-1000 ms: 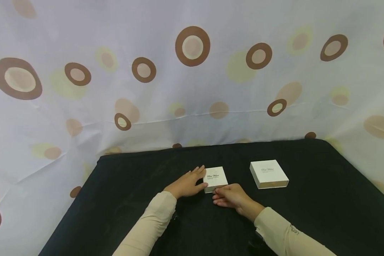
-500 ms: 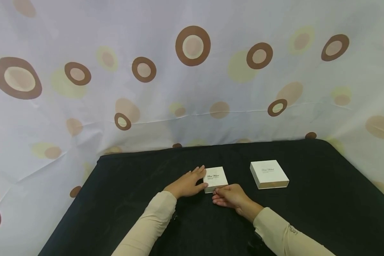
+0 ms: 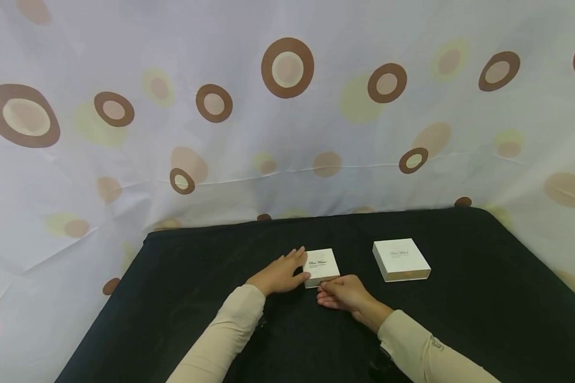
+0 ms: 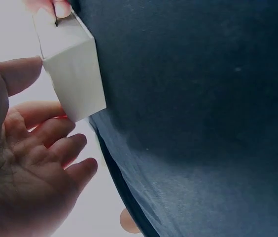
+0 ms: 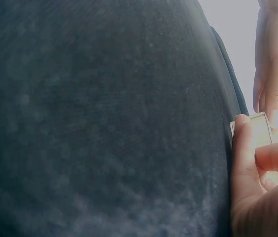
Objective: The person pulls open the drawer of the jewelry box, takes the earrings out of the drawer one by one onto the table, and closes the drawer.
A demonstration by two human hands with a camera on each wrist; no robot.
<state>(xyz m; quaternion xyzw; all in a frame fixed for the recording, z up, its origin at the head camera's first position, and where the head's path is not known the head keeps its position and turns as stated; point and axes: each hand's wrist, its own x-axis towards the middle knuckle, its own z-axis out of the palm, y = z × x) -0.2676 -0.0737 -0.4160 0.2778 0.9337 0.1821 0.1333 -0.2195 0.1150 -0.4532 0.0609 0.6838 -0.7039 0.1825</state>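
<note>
A small white box point(image 3: 321, 264) with dark script lettering on its lid lies on the black cloth. My left hand point(image 3: 280, 274) rests at its left side, thumb at the near top corner, other fingers spread toward the far corner. In the left wrist view the box's plain white side point(image 4: 77, 76) faces the palm. At the front face, thumb and forefinger of my right hand point(image 3: 350, 298) pinch something small, with a thin dark strip point(image 4: 56, 21) showing at the fingertips, like a pull tab. The right fingers point(image 5: 244, 143) hide much of that face in the right wrist view.
A larger white box point(image 3: 402, 259) with similar lettering and a gold-toned front stands to the right. Black cloth point(image 3: 196, 319) covers the table. Behind the far edge hangs a white curtain point(image 3: 249, 143) with brown and yellow circles.
Both hands keep their places at the small box, and neither box visibly moves on the cloth. The whole head view has shifted only slightly.
</note>
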